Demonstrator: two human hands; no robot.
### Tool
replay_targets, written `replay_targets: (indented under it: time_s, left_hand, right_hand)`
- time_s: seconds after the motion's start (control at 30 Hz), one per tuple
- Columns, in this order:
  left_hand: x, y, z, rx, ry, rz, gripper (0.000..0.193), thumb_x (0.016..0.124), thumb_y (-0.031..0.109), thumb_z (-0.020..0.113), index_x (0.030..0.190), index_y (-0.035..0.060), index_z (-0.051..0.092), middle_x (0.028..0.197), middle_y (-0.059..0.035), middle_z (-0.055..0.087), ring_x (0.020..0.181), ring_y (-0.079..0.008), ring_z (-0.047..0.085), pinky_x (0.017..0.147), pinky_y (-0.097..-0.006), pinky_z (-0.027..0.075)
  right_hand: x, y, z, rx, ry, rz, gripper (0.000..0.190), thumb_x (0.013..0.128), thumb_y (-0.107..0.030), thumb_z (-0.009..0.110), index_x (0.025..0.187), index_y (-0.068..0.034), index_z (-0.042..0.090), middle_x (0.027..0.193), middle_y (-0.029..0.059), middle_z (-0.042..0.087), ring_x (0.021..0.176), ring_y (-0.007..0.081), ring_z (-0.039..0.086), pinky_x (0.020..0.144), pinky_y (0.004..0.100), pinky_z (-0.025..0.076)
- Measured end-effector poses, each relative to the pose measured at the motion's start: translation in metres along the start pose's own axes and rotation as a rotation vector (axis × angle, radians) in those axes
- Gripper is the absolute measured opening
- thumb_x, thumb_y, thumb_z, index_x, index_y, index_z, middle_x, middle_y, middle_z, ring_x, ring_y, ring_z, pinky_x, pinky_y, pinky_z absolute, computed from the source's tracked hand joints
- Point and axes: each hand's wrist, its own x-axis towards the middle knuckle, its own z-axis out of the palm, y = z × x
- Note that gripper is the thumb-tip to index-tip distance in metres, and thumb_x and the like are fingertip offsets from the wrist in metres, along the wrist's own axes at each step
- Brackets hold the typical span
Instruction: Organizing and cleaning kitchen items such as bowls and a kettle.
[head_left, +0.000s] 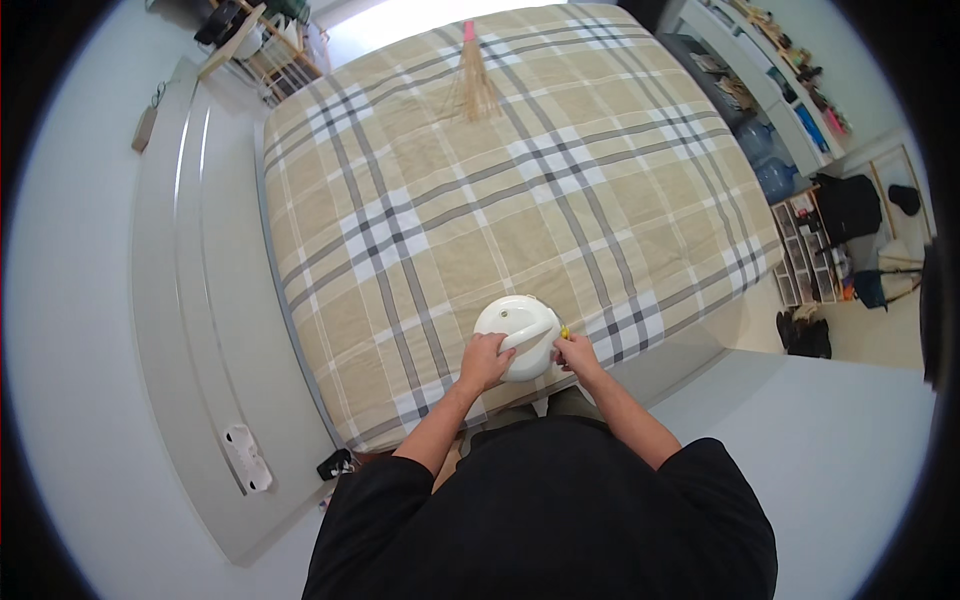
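Note:
A round white plastic lid-like object with a raised handle (534, 358) rests at the near edge of the bed, and its exact kind is unclear. My left hand (486, 361) grips its left side, thumb near the base of the handle. At its right rim my right hand (576, 355) holds a small yellow item (565, 331) between the fingers; most of that item is hidden. Far up the bed lies a stick broom with a pink handle (474, 82).
A plaid bedspread (465, 262) covers the bed before me. The grey headboard panel (240, 300) runs along the left, holding a white item (249, 459). Shelves, blue water jugs (775, 178), drawers (804, 251) and hanging bags stand on the right. A rack is at the upper left.

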Motion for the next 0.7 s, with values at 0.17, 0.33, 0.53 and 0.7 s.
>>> replay_targets:
  time_s: [0.17,0.33,0.53,0.7]
  left_hand:
    - [0.000,0.007,0.005,0.011,-0.177,-0.112,0.035,0.080,0.030,0.075,0.108,0.0086,0.072,0.102,-0.0175,0.070,0.097,-0.0389,0.063,0.086,-0.0473,0.050]
    - [0.001,0.014,0.015,0.020,-0.217,-0.098,0.039,0.082,0.029,0.073,0.115,0.0104,0.069,0.106,-0.0206,0.069,0.101,-0.0393,0.064,0.088,-0.0474,0.050]
    - [0.005,0.028,0.005,-0.033,-0.215,0.007,0.045,0.085,0.024,0.068,0.126,0.0064,0.062,0.107,-0.0238,0.068,0.102,-0.0419,0.063,0.089,-0.0486,0.049]
    - [-0.013,0.045,-0.006,-0.226,-0.156,0.057,0.045,0.087,0.021,0.067,0.128,0.0059,0.060,0.118,-0.0250,0.064,0.111,-0.0421,0.061,0.095,-0.0448,0.048]
  right_hand:
    - [-0.020,-0.030,0.023,0.125,-0.107,0.199,0.028,0.085,-0.038,0.069,0.088,-0.010,0.066,0.070,0.0019,0.063,0.054,0.0103,0.049,0.046,0.0298,0.035]
    - [-0.014,-0.022,0.057,0.330,0.117,0.156,0.028,0.081,-0.033,0.075,0.091,-0.008,0.067,0.070,0.0022,0.062,0.053,0.0110,0.046,0.046,0.0306,0.032]
    - [0.010,-0.017,0.076,0.635,0.345,0.219,0.025,0.073,-0.012,0.078,0.095,-0.003,0.068,0.079,0.0047,0.062,0.060,0.0142,0.050,0.051,0.0326,0.038]
    - [0.005,-0.024,0.057,0.702,0.332,0.268,0.015,0.070,-0.004,0.074,0.083,-0.002,0.068,0.065,0.0010,0.052,0.052,0.0122,0.042,0.047,0.0305,0.033]
